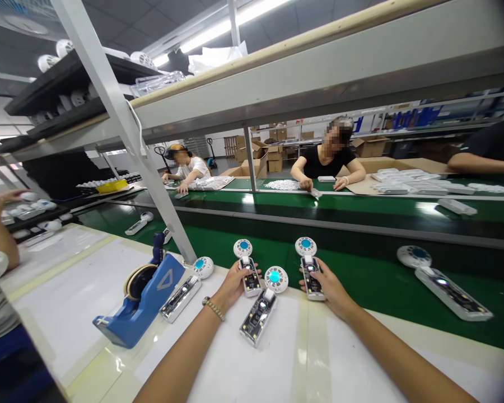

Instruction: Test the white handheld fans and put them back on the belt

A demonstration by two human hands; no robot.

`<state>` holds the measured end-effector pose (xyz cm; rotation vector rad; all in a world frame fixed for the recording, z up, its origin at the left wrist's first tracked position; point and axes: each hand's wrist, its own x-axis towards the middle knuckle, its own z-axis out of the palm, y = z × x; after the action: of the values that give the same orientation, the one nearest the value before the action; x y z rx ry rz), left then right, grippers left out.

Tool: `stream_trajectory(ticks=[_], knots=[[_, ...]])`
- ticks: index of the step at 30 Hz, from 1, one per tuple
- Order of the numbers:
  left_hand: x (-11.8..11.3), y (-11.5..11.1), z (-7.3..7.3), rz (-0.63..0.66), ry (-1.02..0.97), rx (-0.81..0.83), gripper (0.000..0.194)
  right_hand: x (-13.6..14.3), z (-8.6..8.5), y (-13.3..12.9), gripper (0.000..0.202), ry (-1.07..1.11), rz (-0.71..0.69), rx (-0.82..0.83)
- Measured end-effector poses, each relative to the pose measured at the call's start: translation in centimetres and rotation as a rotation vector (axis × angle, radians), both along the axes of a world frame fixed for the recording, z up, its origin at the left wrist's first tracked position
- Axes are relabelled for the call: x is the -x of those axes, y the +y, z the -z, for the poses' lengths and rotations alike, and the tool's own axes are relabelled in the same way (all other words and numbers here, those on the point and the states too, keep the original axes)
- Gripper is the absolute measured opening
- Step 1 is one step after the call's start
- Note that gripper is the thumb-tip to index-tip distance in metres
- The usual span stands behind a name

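My left hand (234, 281) is wrapped round a handheld device (251, 280) with a clear body, a circuit board and a round white head with a blue centre. Another such device (313, 280) is in my right hand (331, 284), held upright with the thumb on its front. Between the two hands a third device (258, 318) lies on the white work surface (281, 369), its head tilted up to the right. To the left, one more device (181, 298) rests beside the blue tape dispenser.
A blue tape dispenser (151, 302) stands at the left, near a slanting metal post (126, 123). Beyond the surface runs a green conveyor (361, 263) carrying a device (451, 294) at the right. Several people sit around, and a shelf (298, 73) spans overhead.
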<state>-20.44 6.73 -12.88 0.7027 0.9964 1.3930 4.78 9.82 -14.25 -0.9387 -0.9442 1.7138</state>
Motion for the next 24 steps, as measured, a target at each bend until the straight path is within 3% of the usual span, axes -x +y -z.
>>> stream_trajectory(ticks=[14,20,24], knots=[[0.51,0.21,0.6,0.055,0.004,-0.033,0.04,-0.08,0.0,-0.01,0.055,-0.014,-0.005,-0.02],[0.28,-0.01,0.26,0.057,0.03,-0.051,0.046,-0.3,0.01,-0.29,0.073,0.015,-0.131,-0.065],[0.29,-0.08,0.28,0.069,0.044,-0.069,0.046,-0.36,-0.04,-0.38,0.08,0.013,-0.126,-0.066]])
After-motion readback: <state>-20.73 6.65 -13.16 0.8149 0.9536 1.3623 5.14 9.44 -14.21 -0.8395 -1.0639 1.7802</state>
